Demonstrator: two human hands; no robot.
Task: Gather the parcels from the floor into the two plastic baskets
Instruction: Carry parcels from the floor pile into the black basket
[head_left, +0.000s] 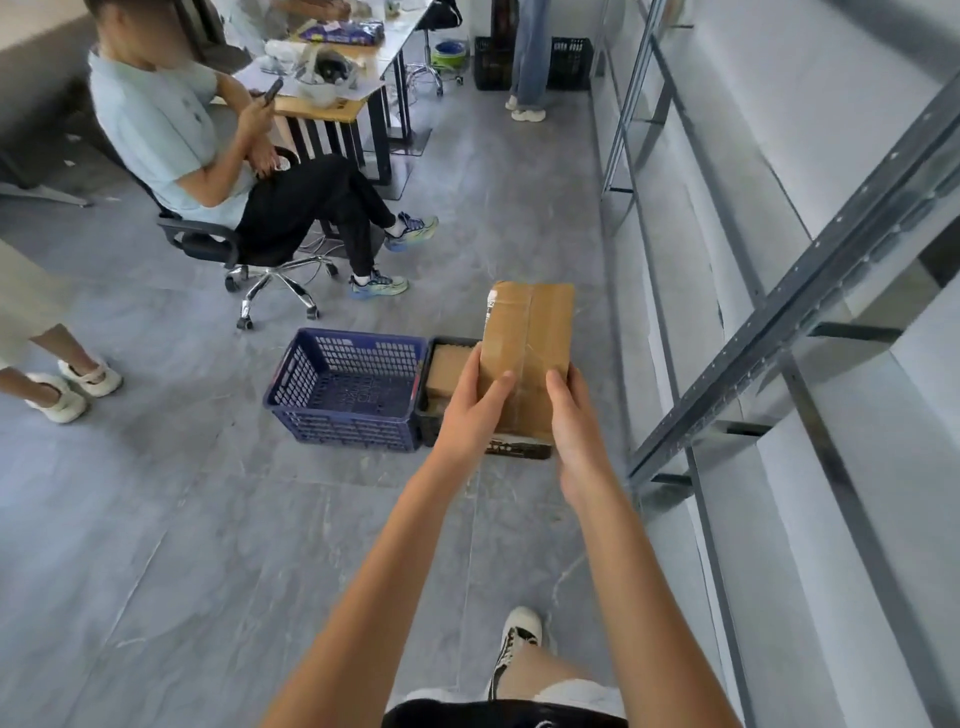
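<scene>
Above the black basket (434, 415), toward one o'clock from centre, I hold a taped cardboard parcel (527, 353) between both hands – left hand (475, 410) with thumb across its top face, right hand (571, 415) clasping the right edge, fingers curled underneath. Both arms reach forward, nearly straight. A blue basket (348, 387) sits touching the black one at nine o'clock – another parcel (447, 371) lies inside the black one.

Brown taped cardboard parcel (527, 353) held off the floor above the black basket (434, 415), label strip on its far-left edge, second brown parcel (448, 370) lying inside black basket, blue slotted basket (348, 389) touching its left side, upright on floor
</scene>
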